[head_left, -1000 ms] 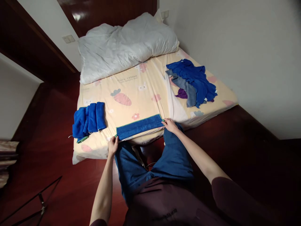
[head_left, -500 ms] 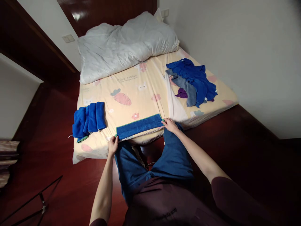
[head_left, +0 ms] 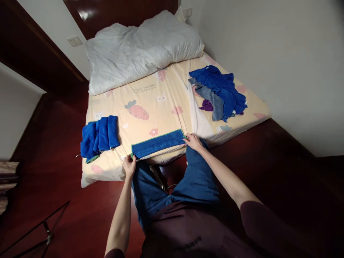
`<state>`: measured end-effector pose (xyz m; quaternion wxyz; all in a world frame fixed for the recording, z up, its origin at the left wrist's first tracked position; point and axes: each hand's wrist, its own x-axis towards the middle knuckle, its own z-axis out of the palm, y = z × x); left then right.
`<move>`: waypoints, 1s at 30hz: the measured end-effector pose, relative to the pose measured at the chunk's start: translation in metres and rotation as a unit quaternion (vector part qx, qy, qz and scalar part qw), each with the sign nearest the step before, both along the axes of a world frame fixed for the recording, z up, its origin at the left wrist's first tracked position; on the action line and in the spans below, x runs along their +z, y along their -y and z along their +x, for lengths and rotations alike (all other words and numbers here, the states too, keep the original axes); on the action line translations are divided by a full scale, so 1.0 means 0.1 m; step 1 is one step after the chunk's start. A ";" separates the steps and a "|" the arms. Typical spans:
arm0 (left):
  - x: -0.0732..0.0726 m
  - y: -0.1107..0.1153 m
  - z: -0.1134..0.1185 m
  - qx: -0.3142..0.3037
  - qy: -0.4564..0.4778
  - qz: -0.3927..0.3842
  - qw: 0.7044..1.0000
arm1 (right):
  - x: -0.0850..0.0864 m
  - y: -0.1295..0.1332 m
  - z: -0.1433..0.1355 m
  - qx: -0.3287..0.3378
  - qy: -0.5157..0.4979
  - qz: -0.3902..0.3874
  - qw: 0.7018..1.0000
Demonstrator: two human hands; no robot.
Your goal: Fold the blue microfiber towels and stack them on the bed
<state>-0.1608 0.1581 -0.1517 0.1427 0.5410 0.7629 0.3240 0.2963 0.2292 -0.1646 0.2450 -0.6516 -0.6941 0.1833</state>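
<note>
A blue towel (head_left: 158, 144) with green edging lies in a long narrow strip along the front edge of the bed. My left hand (head_left: 130, 165) pinches its left end at the near corner. At the opposite end, my right hand (head_left: 193, 141) has its fingers closed on the green-edged corner. Left of the strip sits a row of rolled or folded blue towels (head_left: 103, 135), with a bit of green trim showing below. Toward the right side of the bed, a loose heap of blue cloths (head_left: 219, 87) lies together with a grey cloth (head_left: 211, 95) and a purple one (head_left: 206, 105).
A white quilt (head_left: 142, 48) is bunched at the head of the bed, whose patterned sheet (head_left: 150, 114) is yellow. A white wall (head_left: 268, 64) runs along the right. A black metal stand (head_left: 47, 233) is on the red floor (head_left: 72, 211) at lower left.
The view has shifted slightly. Both hands keep hold of the towel's ends, and the left fingers have changed position a little at the corner.
</note>
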 end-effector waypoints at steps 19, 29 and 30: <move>-0.09 -0.04 -0.02 -0.233 -0.112 0.056 0.964 | 0.16 0.12 -0.05 0.190 0.065 0.098 0.975; -0.06 0.05 -0.14 -0.303 -0.110 0.028 0.946 | 0.18 0.12 -0.07 0.197 0.102 0.072 0.972; -0.06 0.05 -0.14 -0.307 -0.119 0.026 0.944 | 0.17 0.12 -0.08 0.194 0.106 0.072 0.973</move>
